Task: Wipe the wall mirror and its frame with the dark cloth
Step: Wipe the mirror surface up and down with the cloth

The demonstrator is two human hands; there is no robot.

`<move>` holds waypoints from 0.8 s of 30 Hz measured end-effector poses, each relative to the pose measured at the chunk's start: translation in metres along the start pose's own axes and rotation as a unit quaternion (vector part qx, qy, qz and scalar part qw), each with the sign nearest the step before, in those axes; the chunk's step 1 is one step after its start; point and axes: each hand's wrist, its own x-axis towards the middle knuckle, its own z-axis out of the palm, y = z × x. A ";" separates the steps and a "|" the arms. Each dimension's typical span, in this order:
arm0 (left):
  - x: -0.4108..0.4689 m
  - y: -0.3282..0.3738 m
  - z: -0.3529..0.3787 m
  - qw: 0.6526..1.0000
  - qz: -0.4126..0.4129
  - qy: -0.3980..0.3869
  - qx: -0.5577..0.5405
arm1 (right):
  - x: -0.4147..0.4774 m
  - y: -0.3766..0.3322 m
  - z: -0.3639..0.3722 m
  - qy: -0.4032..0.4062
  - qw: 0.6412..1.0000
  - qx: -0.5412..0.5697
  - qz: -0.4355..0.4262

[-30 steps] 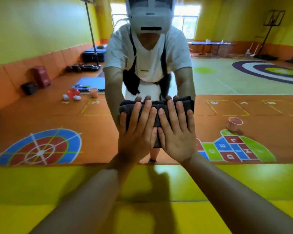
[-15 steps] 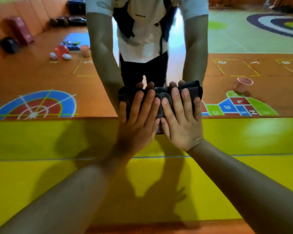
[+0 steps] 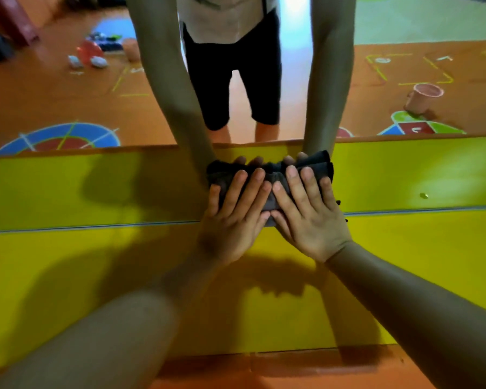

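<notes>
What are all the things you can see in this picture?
wall mirror: one, upper part, showing a person and an orange floor.
dark cloth: one, dark grey, bunched, middle.
yellow band: one, yellow, across the middle, split by a thin line.
pink cup: one, pink, reflected floor, right.
target circle: one, blue and red, reflected floor, left.
hopscotch grid: one, red, green, blue, reflected right.
small toys: several, red and white, blurred, reflected upper left.
left grip: one, bare hand, flat on the cloth.
right grip: one, bare hand, flat on the cloth.
</notes>
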 end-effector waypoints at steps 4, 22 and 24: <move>-0.006 0.003 0.007 1.000 0.003 -0.006 0.009 | -0.005 0.004 0.002 0.002 1.000 -0.003 -0.016; 0.081 0.147 0.020 0.999 -0.028 -0.025 -0.012 | -0.070 0.144 -0.031 -0.010 0.999 0.025 -0.039; 0.081 0.139 0.021 1.000 -0.005 -0.013 -0.021 | -0.069 0.149 -0.030 -0.017 0.998 0.024 -0.051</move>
